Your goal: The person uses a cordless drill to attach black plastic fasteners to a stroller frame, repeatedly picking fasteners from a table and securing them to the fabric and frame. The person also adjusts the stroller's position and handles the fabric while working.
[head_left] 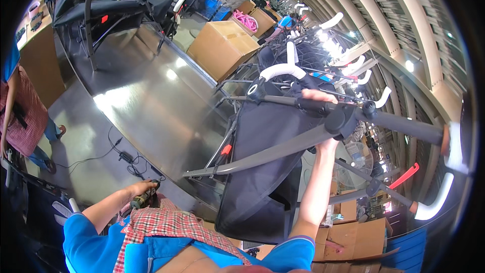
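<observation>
A stroller (273, 144) with black fabric and grey tubes stands at my right, partly over the metal work surface. My right arm is raised to it, and my right hand (327, 144) is closed around its frame by the dark joint (341, 121); the tubes hide part of the fingers. White curved handles (283, 71) stick out from the stroller, and a red piece (226, 149) sits on a lower tube. Low at my left side, my left hand (141, 188) is wrapped around a dark green power screwdriver (143, 199), whose tip I cannot make out.
The shiny metal table (151, 86) curves ahead, with another black stroller (116, 7) at its far end. Black cables (126, 156) lie near my left hand. A person in a checked apron (25, 111) stands left. Beyond the table is a cardboard box (222, 45); more strollers line the right.
</observation>
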Demonstrator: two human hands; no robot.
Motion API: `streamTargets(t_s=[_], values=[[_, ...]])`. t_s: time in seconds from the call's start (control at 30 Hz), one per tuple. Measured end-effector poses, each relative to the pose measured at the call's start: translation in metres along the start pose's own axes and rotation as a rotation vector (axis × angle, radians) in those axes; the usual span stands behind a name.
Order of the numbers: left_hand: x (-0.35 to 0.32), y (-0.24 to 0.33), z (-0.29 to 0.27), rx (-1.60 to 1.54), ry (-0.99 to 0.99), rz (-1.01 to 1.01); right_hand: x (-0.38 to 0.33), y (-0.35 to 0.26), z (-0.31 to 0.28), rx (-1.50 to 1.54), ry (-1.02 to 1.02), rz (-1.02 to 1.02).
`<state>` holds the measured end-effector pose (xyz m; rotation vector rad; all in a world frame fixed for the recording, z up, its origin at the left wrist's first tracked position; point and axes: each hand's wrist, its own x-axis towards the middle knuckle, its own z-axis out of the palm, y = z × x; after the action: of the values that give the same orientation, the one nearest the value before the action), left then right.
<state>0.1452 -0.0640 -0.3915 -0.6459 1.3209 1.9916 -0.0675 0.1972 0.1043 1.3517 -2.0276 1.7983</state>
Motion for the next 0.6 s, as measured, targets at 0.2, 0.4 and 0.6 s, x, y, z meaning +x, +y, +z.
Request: streamTargets(t_s=[0.2, 0.4, 0.6], values=[[-0.037, 0.011, -0.014, -0.243, -0.004, -0.060, 0.022, 0.012, 0.025, 0.271, 0.016, -0.201], [-0.039, 0.009, -0.015, -0.359, 0.137, -0.107, 0.062, 0.016, -0.027, 0.410, -0.703, -0.390], [-0.041, -0.013, -0.021, -0.256, 0.318, 0.012, 0.084, 0.051, -0.045, 0.409, -0.830, -0.496]])
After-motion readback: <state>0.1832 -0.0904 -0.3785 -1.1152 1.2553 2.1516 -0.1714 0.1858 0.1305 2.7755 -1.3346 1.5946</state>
